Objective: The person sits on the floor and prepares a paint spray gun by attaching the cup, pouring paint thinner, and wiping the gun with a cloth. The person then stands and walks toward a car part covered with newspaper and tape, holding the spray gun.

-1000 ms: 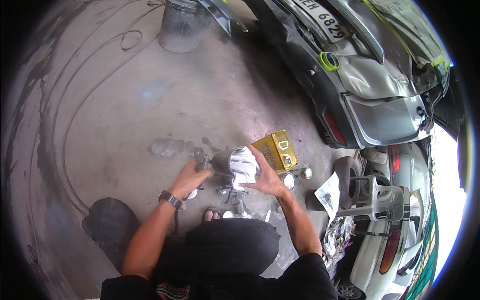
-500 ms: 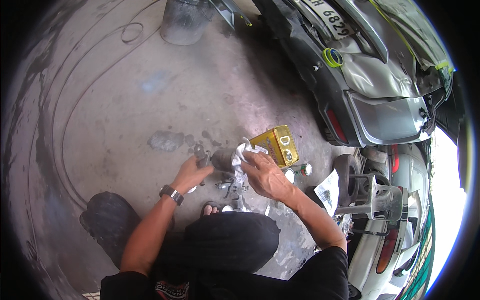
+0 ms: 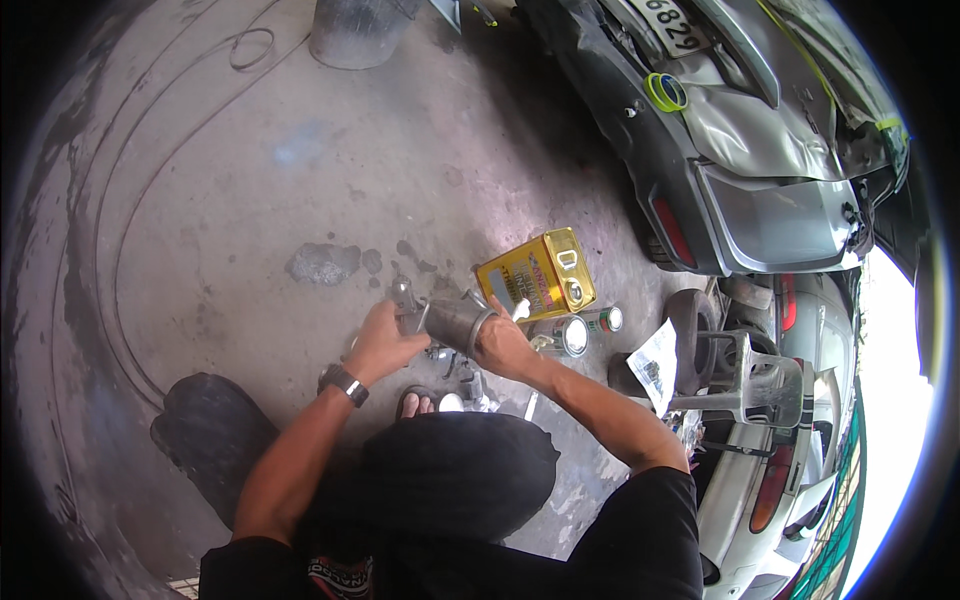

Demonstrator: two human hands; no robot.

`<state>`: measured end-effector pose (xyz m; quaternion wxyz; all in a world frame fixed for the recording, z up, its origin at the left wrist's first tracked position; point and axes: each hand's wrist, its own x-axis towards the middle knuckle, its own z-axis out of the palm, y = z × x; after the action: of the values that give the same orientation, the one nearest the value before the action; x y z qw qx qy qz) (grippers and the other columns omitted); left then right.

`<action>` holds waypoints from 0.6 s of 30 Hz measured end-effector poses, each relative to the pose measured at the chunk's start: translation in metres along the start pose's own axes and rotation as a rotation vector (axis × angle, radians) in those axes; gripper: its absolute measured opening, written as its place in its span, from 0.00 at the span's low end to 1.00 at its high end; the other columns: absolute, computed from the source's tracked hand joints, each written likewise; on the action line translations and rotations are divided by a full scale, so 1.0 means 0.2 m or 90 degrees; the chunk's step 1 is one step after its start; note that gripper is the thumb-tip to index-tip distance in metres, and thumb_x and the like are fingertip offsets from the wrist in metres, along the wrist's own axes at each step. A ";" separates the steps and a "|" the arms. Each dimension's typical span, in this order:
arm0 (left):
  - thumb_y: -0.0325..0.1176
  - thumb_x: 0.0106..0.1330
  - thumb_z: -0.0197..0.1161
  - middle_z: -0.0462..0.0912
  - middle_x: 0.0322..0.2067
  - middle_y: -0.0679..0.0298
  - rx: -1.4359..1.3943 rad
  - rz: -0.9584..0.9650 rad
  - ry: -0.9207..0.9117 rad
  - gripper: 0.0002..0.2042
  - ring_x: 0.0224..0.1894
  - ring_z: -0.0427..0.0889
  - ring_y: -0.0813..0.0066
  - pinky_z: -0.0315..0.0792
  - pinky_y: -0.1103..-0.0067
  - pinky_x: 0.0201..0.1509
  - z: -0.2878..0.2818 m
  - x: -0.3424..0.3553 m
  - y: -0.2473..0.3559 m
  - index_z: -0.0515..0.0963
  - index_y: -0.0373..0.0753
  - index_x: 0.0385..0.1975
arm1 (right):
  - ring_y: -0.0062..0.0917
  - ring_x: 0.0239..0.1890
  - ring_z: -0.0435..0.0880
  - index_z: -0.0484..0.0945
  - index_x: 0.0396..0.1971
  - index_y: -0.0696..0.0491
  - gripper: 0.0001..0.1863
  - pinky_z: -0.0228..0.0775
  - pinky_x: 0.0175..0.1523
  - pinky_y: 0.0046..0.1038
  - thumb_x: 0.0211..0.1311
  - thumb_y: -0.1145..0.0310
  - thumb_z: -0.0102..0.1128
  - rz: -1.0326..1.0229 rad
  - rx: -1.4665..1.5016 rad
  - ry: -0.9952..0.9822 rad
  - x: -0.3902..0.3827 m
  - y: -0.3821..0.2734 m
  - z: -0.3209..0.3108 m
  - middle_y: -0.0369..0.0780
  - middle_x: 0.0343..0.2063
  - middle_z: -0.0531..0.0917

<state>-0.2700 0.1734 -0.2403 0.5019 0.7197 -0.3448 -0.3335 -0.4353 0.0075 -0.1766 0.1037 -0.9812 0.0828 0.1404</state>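
My left hand (image 3: 380, 345) is closed around the body of a metal spray gun (image 3: 404, 293). The gun's grey metal cup (image 3: 453, 325) lies on its side, its mouth facing right. At that mouth, my right hand (image 3: 507, 347) has its fingers bent, partly hidden by the cup's rim. A piece of white cloth (image 3: 521, 310) pokes out beside the right fingers; most of it is out of sight. Just beyond stands a gold rectangular can (image 3: 530, 283). Below the hands, several small metal parts lie on the floor, partly covered.
Two round tins (image 3: 572, 337) (image 3: 607, 319) stand right of my right hand. A grey chair (image 3: 765, 380), a sheet of paper (image 3: 655, 362) and a tyre (image 3: 687, 325) are farther right. A dented silver car (image 3: 760, 150) fills the upper right. A bucket (image 3: 355, 35) and hose (image 3: 125, 225) lie farther off.
My right hand has turned and moved down against the cup's mouth, and the cloth has mostly gone from view. The cup now shows more fully. My left hand keeps its hold.
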 end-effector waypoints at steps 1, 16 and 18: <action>0.38 0.52 0.70 0.78 0.30 0.57 0.048 0.062 0.050 0.22 0.30 0.79 0.74 0.73 0.76 0.33 0.03 0.00 -0.06 0.74 0.27 0.40 | 0.37 0.44 0.85 0.78 0.56 0.54 0.22 0.39 0.75 0.63 0.60 0.68 0.57 0.081 0.185 0.026 -0.01 -0.01 0.03 0.43 0.34 0.85; 0.38 0.50 0.71 0.82 0.33 0.56 -0.090 -0.033 -0.033 0.22 0.32 0.81 0.72 0.75 0.75 0.36 -0.04 0.00 0.10 0.76 0.28 0.40 | 0.36 0.32 0.85 0.84 0.28 0.57 0.09 0.48 0.74 0.55 0.55 0.70 0.57 -0.013 -0.077 0.021 -0.04 0.07 0.09 0.44 0.20 0.81; 0.38 0.50 0.71 0.82 0.34 0.55 -0.108 -0.075 -0.054 0.22 0.35 0.81 0.70 0.75 0.74 0.39 -0.07 0.00 0.09 0.76 0.28 0.40 | 0.35 0.32 0.85 0.84 0.33 0.60 0.10 0.63 0.68 0.45 0.56 0.71 0.57 0.154 0.142 0.011 0.00 0.01 0.06 0.46 0.23 0.83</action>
<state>-0.2622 0.1753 -0.2192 0.5257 0.6787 -0.2933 -0.4207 -0.4387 0.0083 -0.1891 0.1933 -0.9477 0.2163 0.1331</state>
